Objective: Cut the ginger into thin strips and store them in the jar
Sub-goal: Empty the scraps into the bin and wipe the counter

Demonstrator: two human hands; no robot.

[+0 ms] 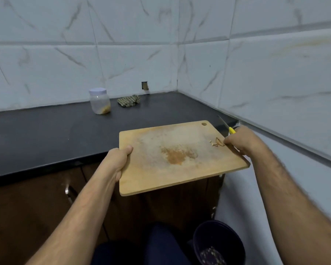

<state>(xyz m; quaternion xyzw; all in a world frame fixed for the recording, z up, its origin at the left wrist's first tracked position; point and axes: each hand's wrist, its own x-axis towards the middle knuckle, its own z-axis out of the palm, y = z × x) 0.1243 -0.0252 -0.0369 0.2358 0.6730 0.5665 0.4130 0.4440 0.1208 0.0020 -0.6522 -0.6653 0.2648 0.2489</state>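
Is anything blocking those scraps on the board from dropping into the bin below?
Nothing visible. The scraps sit by the board's right edge beside the right hand; the bin stands open on the floor below.

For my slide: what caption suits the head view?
Left hand holds wooden cutting board; right hand grips yellow-handled knife.

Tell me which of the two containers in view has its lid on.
The clear plastic jar on the black counter, beside the folded cloth; a pale screw lid closes it. The dark bin on the floor below the cutting board stands open.
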